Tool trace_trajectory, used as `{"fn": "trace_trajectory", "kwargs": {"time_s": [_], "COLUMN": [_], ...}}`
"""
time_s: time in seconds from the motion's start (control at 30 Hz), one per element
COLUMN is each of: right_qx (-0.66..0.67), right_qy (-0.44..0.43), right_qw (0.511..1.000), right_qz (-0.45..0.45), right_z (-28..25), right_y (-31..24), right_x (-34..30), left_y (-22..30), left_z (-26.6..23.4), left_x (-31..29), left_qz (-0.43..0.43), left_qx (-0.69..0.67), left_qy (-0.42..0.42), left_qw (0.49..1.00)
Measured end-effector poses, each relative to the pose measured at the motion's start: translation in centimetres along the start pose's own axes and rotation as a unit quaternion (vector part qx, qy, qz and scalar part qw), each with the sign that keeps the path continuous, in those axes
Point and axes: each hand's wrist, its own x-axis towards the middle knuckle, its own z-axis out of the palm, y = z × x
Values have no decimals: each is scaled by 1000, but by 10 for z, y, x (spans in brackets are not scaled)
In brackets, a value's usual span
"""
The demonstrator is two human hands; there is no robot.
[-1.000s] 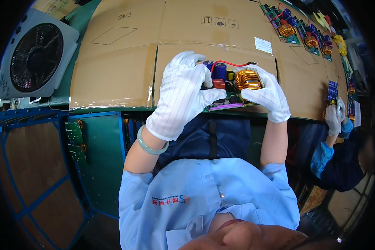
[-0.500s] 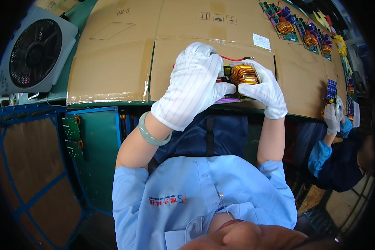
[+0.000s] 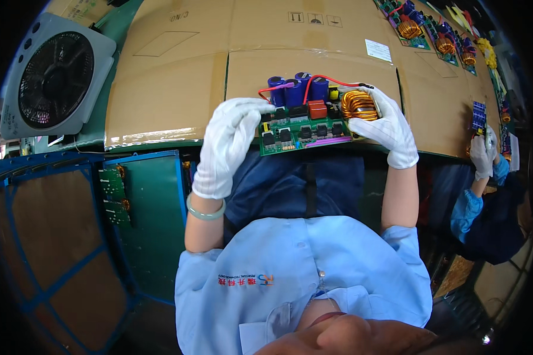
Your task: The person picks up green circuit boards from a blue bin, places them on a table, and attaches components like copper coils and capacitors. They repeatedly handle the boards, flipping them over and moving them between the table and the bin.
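Note:
A green circuit board [image 3: 305, 142] is tilted up at the near edge of the cardboard-covered table. Blue cylindrical capacitors [image 3: 293, 94] stand along its far side, with a red wire [image 3: 331, 79] arching over them. A red block component [image 3: 317, 109] sits mid-board, and a copper-wound coil [image 3: 359, 105] is at the right end. My right hand [image 3: 391, 127], in a white glove, grips that end, its thumb against the coil. My gloved left hand [image 3: 228, 142] closes its fingertips on the board's left end; their exact contact is partly hidden.
Several similar boards [image 3: 411, 29] lie at the far right. Another person's gloved hands [image 3: 482, 151] hold a board at the right. A box fan [image 3: 56, 77] stands at the far left. A blue-framed rack [image 3: 139, 219] with green boards [image 3: 115, 195] is below the table's left side.
My left hand has moved left from over the board to its left end, uncovering the capacitors and components. My right hand keeps its grip at the coil end.

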Motion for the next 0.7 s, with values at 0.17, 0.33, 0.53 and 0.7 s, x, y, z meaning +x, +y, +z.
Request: {"fn": "trace_trajectory", "kwargs": {"time_s": [0.17,0.33,0.53,0.7], "right_qx": [27,1,-15,-15], "right_qy": [-1,7,17,18], "right_qw": [999,1000,1000,1000], "right_qz": [20,6,-7,1], "right_z": [3,4,4,3], "right_y": [-8,-6,-1,3], "right_x": [-1,-2,-3,-3], "left_y": [0,1,-3,-11], "left_z": [-2,-2,3,12], "left_x": [-19,-20,-15,-14], "left_qz": [2,-8,-29,-36], "left_qx": [44,36,9,-42], "left_qy": [-31,-36,-51,-24], "left_qw": [999,999,998,998]}}
